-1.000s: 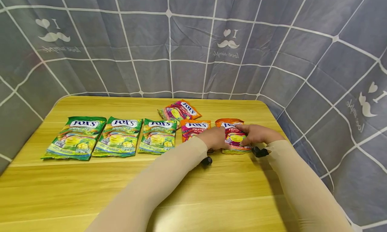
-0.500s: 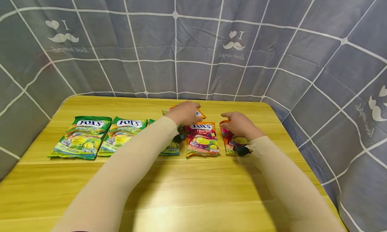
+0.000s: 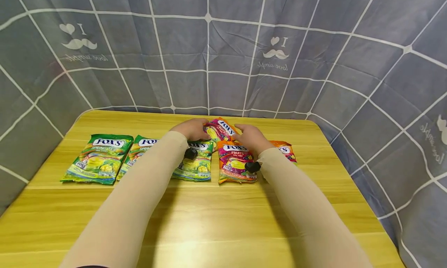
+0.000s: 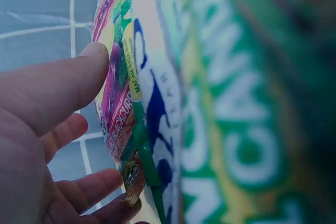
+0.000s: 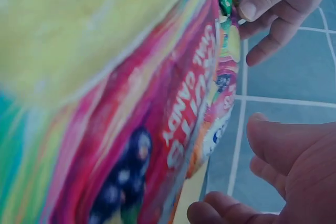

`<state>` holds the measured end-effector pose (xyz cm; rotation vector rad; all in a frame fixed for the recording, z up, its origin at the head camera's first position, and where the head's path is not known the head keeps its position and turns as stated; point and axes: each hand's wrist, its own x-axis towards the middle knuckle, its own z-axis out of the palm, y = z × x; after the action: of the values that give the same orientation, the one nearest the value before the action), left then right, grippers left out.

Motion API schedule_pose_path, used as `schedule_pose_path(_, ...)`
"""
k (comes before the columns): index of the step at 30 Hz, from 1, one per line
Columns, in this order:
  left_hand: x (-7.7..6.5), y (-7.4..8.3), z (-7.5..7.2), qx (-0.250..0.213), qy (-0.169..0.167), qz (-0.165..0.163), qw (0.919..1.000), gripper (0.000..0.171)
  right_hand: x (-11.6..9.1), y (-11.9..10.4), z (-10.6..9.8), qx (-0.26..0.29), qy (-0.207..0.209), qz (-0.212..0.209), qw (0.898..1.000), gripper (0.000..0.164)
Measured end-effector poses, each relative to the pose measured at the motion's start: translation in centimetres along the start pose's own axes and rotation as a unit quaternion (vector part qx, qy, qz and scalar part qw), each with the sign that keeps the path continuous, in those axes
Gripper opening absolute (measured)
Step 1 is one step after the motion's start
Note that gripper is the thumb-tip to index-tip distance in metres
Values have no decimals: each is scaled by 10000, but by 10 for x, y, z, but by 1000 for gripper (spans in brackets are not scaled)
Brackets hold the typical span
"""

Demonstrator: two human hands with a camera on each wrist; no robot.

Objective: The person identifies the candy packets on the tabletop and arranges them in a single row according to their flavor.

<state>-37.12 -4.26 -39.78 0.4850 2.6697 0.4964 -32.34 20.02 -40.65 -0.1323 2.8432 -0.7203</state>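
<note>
A red and orange candy bag (image 3: pixel 220 129) marked FOX'S FRUITS lies tilted behind the row of bags. At its left end is my left hand (image 3: pixel 193 129); in the left wrist view the thumb (image 4: pixel 79 80) lies against the bag and the fingers are spread near its edge. My right hand (image 3: pixel 252 138) is by the bag's right end, fingers spread, apart from it in the right wrist view. Just in front lies a second fruit candy bag (image 3: pixel 234 165), under the right wrist. A third (image 3: pixel 284 148) is partly hidden by the right forearm.
Three green FOX'S spring tea bags stand in a row on the left: one (image 3: pixel 99 159) in full view, a second (image 3: pixel 134 155) and third (image 3: pixel 199 167) partly behind the left arm. Grey checked cloth (image 3: pixel 230 66) hangs behind the wooden table (image 3: pixel 195 221).
Both hands have left the front fruit bags and moved back to the rear bag. The left hand went left and back, then the right hand swung left. The view shifted slightly.
</note>
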Motion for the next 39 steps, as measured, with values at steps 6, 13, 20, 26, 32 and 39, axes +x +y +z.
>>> schedule_pose_path(6, 0, -1, 0, -2, -18, -44, 10000, 81, 12, -4, 8, -22, -94, 139, 9999, 64)
schedule_pose_path(13, 2, 0, -1, 52, -78, -42, 9999, 78, 20, -7, 11, -448, -236, 119, 9986, 68)
schedule_pose_path(20, 5, 1, 0, -153, -15, -87, 9998, 76, 25, -11, 13, -439, -236, 157, 9986, 68)
schedule_pose_path(26, 10, 2, 0, -450, 209, -35, 9988, 73, 26, -13, 12, -227, -240, 232, 9992, 68)
schedule_pose_path(32, 16, 1, 2, -774, 418, 41, 9961, 70, 25, -14, 11, 147, -358, 396, 9985, 69)
schedule_pose_path(39, 19, -1, 2, -699, 389, 219, 9966, 69, 23, -16, 11, 129, -254, 368, 9989, 66)
